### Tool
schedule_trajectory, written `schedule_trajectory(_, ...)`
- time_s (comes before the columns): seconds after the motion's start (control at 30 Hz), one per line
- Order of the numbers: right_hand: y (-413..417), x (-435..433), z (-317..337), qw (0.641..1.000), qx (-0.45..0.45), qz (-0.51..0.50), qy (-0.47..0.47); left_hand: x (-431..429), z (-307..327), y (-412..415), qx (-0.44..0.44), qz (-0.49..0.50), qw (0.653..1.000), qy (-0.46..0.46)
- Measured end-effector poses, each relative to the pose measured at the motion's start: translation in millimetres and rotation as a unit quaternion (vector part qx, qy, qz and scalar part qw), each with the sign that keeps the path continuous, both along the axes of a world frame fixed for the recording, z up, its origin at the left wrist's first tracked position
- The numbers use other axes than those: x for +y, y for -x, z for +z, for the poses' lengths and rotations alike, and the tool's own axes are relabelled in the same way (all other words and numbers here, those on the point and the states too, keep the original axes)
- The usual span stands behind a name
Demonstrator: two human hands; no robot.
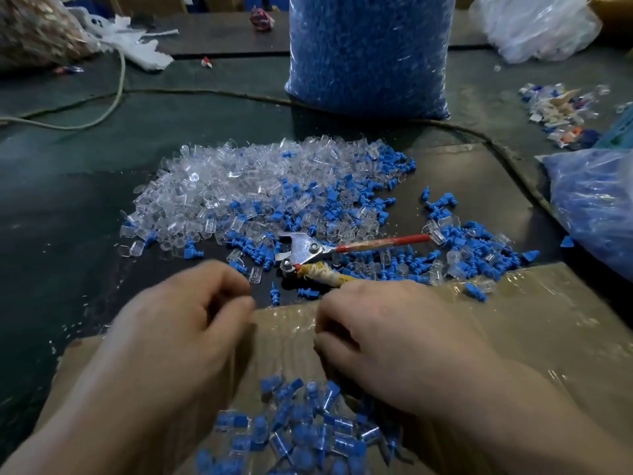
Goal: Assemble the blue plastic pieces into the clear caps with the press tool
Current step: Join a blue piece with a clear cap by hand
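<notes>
My left hand is blurred, hovering over the near edge of the table and the cardboard box; its fingers are curled toward the thumb, and anything between them is hidden. My right hand is over the box with its fingers curled under. The press tool lies among the parts just beyond my hands, jaws to the left and red handle spread out to the right. Its yellow-wrapped handle runs behind my right hand. Clear caps and blue pieces lie heaped together. Assembled pieces fill the box.
A tall bag of blue pieces stands behind the heap. Another blue-filled bag lies at the right, with scraps behind it. A cord crosses the dark table, and clear bags sit at the back.
</notes>
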State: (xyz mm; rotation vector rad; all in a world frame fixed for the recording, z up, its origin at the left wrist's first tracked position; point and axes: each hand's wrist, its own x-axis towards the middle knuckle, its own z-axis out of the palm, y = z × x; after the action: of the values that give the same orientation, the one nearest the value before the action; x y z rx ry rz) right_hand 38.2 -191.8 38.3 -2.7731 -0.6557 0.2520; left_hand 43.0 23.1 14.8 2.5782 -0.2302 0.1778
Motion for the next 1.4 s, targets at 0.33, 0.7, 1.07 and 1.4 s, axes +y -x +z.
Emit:
schedule_trajectory(0.33,-8,9,-13,0.997,-0.072,0.005,-0.031,1,-7,-10,0.051,0.083,0.978,-0.185)
schedule_trajectory(0.7,-20,21,-18,0.997,-0.060,0.028,0.030,-13,-6,-9,0.035,0.066,0.991,-0.115)
schedule_trajectory(1.07,-45,43,-19,0.991,-0.065,0.052,0.101,-18,-1,-4,0.021,0.126,0.984,0.127)
schedule_trajectory(1.4,-46,40,-10,0.991,-0.020,0.072,0.110,-27,-8,-2,0.023,0.150,0.946,0.285)
